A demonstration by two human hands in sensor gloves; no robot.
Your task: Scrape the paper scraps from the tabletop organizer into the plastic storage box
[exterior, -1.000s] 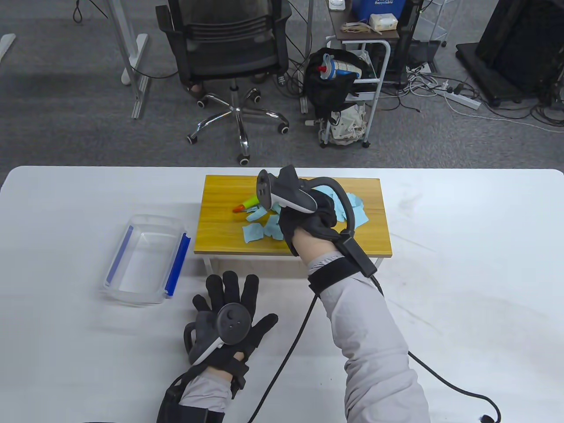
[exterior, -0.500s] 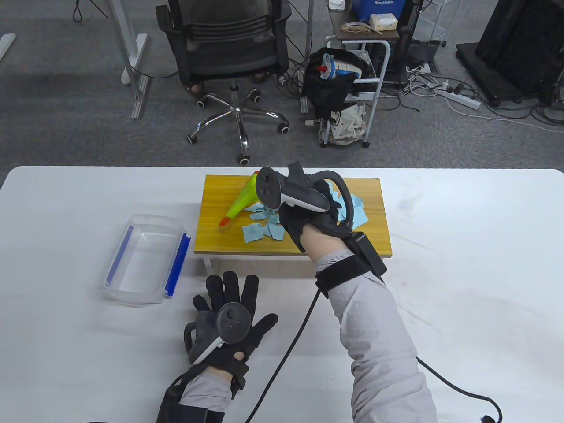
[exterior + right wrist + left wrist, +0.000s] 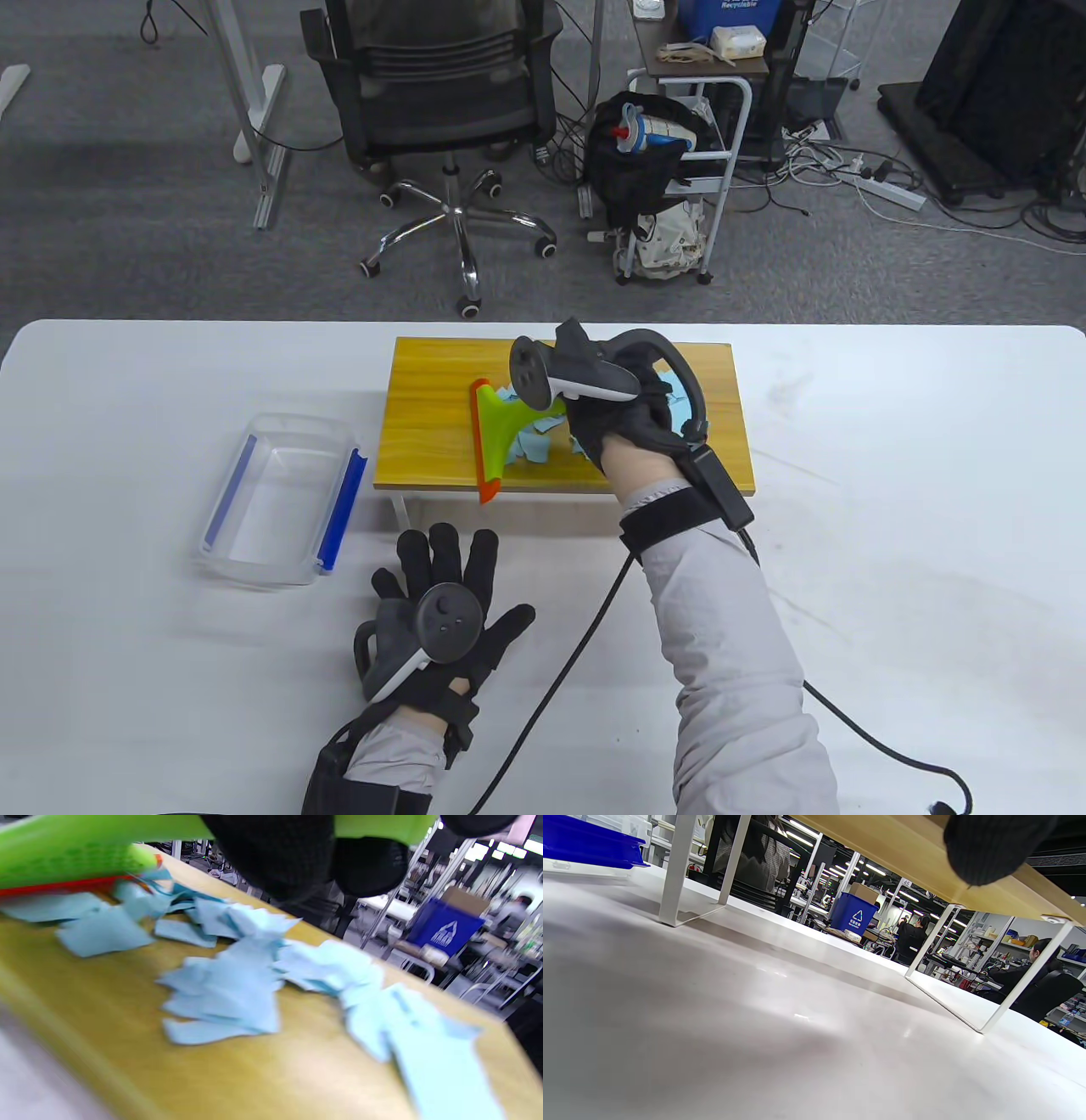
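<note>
A wooden tabletop organizer (image 3: 424, 407) stands on the white table, with light blue paper scraps (image 3: 533, 441) on its top. My right hand (image 3: 624, 416) grips the handle of a green scraper with an orange blade (image 3: 488, 441); the blade stands on edge at the left of the scraps. The right wrist view shows the scraps (image 3: 237, 993) on the wood and the green scraper (image 3: 72, 857) above them. A clear plastic storage box with blue clips (image 3: 280, 501) stands left of the organizer. My left hand (image 3: 445, 611) rests flat on the table, fingers spread, holding nothing.
The organizer's white legs (image 3: 674, 874) and the box's blue clip (image 3: 589, 849) show in the left wrist view. A black cable (image 3: 560, 679) runs over the table from my right wrist. An office chair (image 3: 441, 110) and a cart (image 3: 679, 170) stand beyond the table.
My right hand has turned the scraper so its orange blade now stands broadside left of the scraps, reaching the organizer's front edge. The left hand has not moved.
</note>
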